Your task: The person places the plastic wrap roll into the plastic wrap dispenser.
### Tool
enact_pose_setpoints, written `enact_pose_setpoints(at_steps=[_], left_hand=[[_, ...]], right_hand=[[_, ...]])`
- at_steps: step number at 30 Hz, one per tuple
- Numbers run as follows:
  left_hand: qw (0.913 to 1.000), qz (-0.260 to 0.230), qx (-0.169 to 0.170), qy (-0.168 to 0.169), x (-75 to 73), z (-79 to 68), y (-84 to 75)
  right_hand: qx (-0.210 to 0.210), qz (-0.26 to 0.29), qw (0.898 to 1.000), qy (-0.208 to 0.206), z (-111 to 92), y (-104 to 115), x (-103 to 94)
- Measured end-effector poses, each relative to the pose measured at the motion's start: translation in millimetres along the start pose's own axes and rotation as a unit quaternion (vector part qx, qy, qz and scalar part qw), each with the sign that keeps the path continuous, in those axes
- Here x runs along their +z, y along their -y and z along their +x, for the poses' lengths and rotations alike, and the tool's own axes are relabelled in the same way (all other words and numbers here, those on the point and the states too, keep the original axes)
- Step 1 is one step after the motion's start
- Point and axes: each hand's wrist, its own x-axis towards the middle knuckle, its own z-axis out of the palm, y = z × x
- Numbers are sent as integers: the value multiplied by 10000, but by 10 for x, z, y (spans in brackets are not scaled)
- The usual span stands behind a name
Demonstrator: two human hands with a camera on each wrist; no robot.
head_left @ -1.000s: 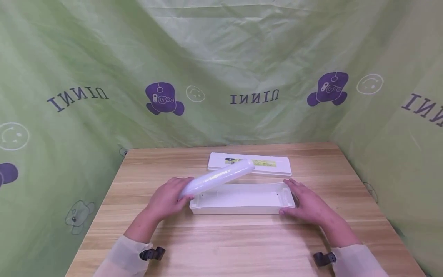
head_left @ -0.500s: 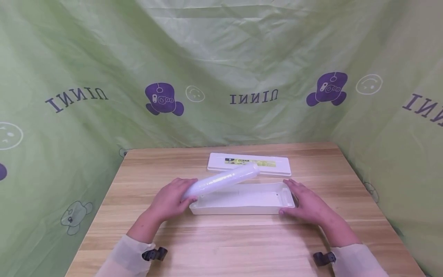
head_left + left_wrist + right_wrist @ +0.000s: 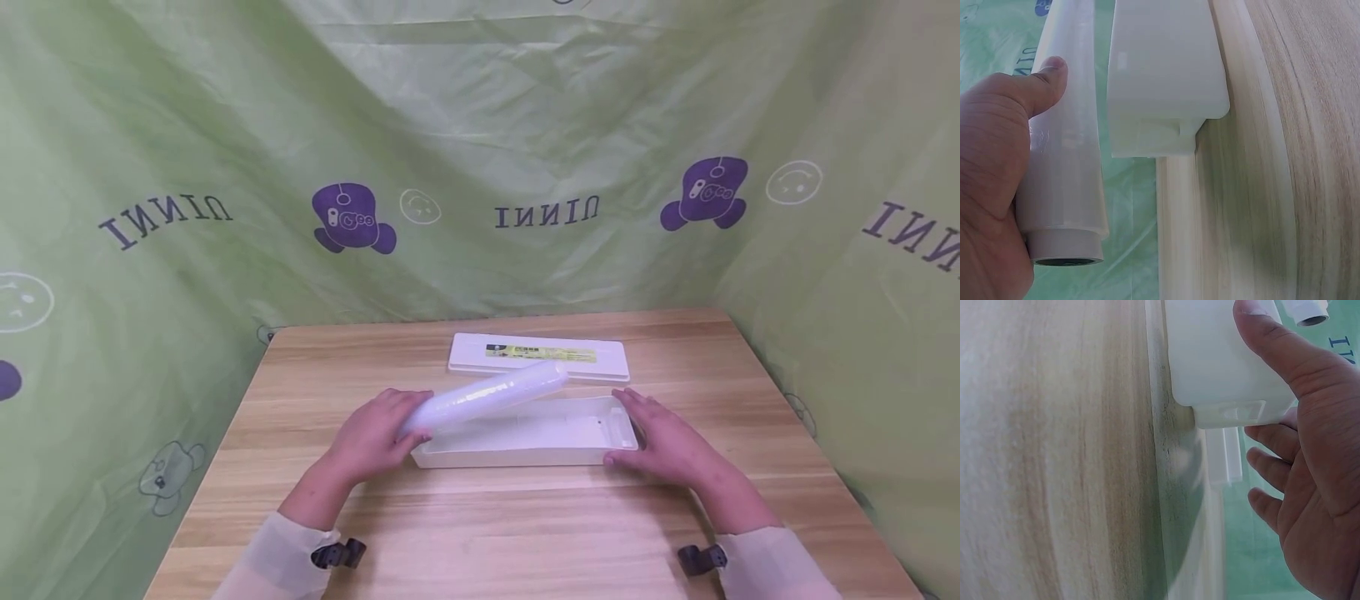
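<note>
A roll of cling film (image 3: 495,396) slants over the long white box (image 3: 525,457), its right end higher than its left. My left hand (image 3: 375,435) grips the roll near its left end, thumb along the side facing me; the hollow core end (image 3: 1067,260) shows in the left wrist view. The box lies without its cover on the table, and its inside shows under the roll. At the box's right end my right hand (image 3: 663,437) holds it, thumb at the front wall and fingers at the back corner. In the right wrist view several fingers (image 3: 1266,459) extend past the box end.
Behind the box lies a flat white lid (image 3: 540,357) with a yellow and black label, partly overlapped by the roll in the head view. Wooden tabletop (image 3: 510,533) stretches in front. A green printed curtain (image 3: 465,108) surrounds the table's back and sides.
The roll has come lower and a little to the right over the box, with my left hand moving slightly right. My right hand and the box stay about where they were.
</note>
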Motion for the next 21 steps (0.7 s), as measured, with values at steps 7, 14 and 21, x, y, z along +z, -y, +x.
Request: enact_pose_setpoints(at_steps=[7,14,21], left_hand=[[9999,-25,103,25,3,22,-38],[9997,-82,214,62,10,53,-80],[9995,27,291,131,21,86,-93]], right_hand=[[54,10,10000,33,-5,18,-15],[24,48,10000,23,-6,18,-24],[22,59,10000,23,-6,0,-28]])
